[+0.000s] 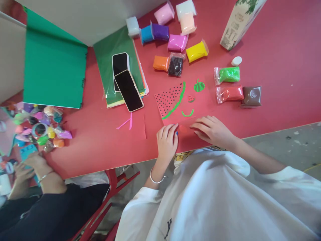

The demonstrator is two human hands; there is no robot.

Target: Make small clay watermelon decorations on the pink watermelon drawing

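Note:
A sheet of red paper [173, 115] lies before me, bearing a large watermelon slice with black dots [171, 97] and a green rind [181, 101]. On it too are a small striped green watermelon [199, 86], a tiny red slice [191, 98] and a green curve [187, 113]. My left hand [167, 140] rests at the sheet's lower edge, fingers curled together; small blue bits show at thumb and fingertips, and what it grips is hidden. My right hand [213, 132] lies open with fingers apart, beside a flat reddish piece [184, 128] between the hands.
Clay packets, including yellow [197, 51], black [176, 65], green [229, 74], red [229, 93] and brown [252, 96], lie beyond. Two phones [129, 90] rest on a green folder [102, 60]. Pink tools [130, 121] lie left. A carton [238, 25] stands behind. Another person's hands [35, 164] work at left.

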